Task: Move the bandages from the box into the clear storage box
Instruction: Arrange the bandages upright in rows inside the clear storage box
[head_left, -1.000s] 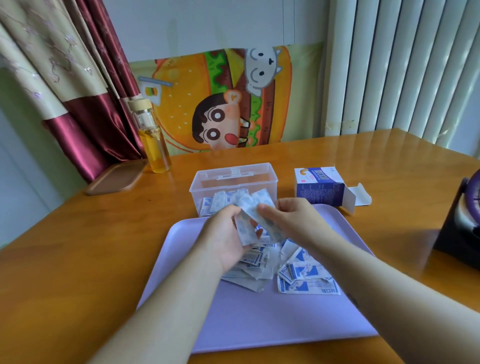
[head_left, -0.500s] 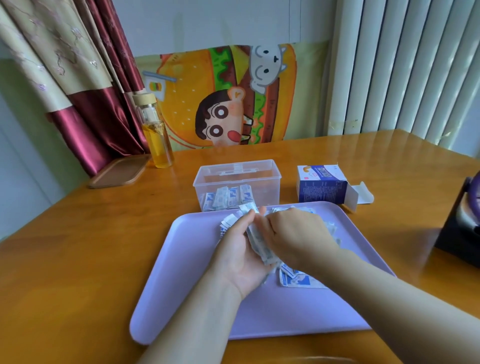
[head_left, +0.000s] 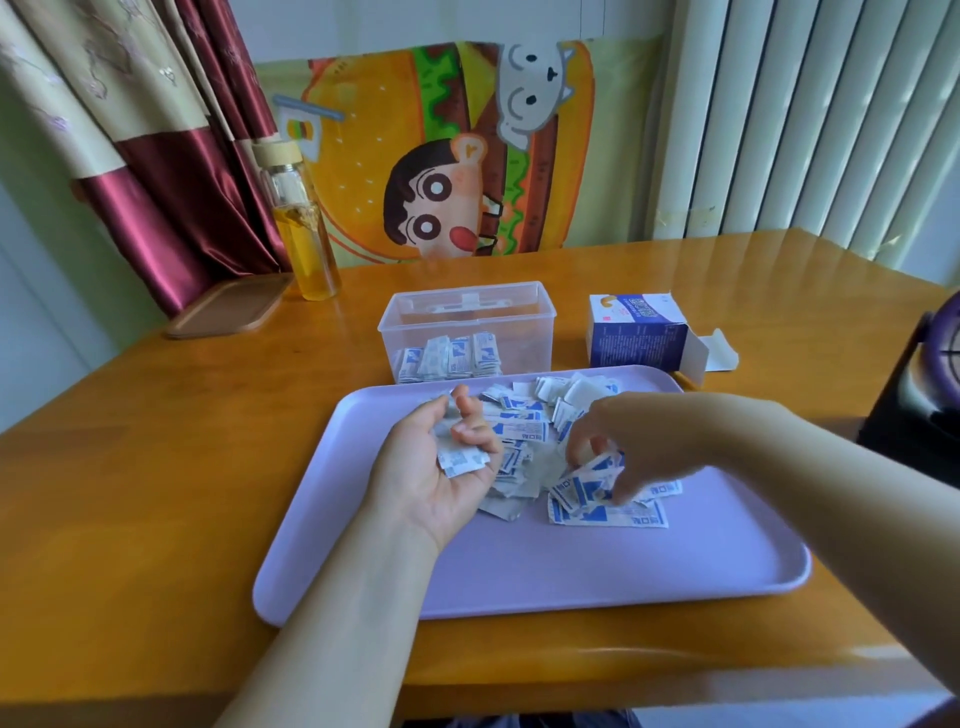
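While left hand (head_left: 436, 467) grips crinkly paper bandages (head_left: 462, 461), right hand (head_left: 631, 441) pinches more, smooth lilac tray (head_left: 571, 561), clear plastic box (head_left: 519, 332)

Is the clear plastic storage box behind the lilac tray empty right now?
No, a row of blue-and-white wrapped bandages stands inside the clear plastic storage box, against its front wall.

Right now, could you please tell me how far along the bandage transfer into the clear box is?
Done: the carton lies open, and a row of bandages stands in the clear storage box. In hand: the left hand holds a few bandages; the right hand reaches into the loose pile, grip blurred. Left: that whole pile, on the purple tray.
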